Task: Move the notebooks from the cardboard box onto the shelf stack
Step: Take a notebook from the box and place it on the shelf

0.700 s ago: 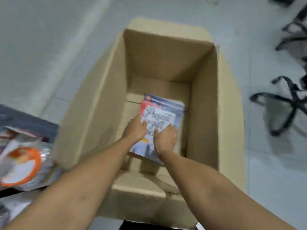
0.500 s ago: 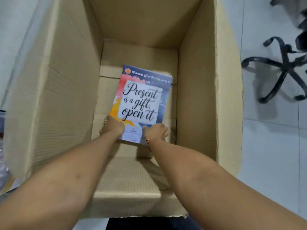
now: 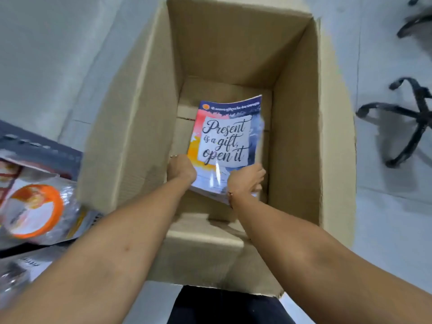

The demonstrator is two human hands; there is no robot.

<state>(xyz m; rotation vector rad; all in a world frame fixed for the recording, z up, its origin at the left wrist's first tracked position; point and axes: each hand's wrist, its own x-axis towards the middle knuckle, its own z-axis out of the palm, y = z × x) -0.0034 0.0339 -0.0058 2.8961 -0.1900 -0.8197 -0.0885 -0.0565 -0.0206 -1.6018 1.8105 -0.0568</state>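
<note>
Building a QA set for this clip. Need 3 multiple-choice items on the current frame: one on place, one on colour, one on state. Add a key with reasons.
1. Where are the notebooks?
A. On the floor beside the box
B. Inside the cardboard box
C. On the chair base

2. What colour is the ring on the packet left of the box?
A. Orange
B. Green
C. Purple

3. How are the notebooks held?
A. Left hand alone
B. Lying untouched
C. Both hands, left hand and right hand, at the near edge

Key:
1 B: the box walls surround the notebooks on all sides.
2 A: the ring on the shiny packet is plainly orange.
3 C: each hand grips a near corner, and the near edge looks raised off the box bottom.
</note>
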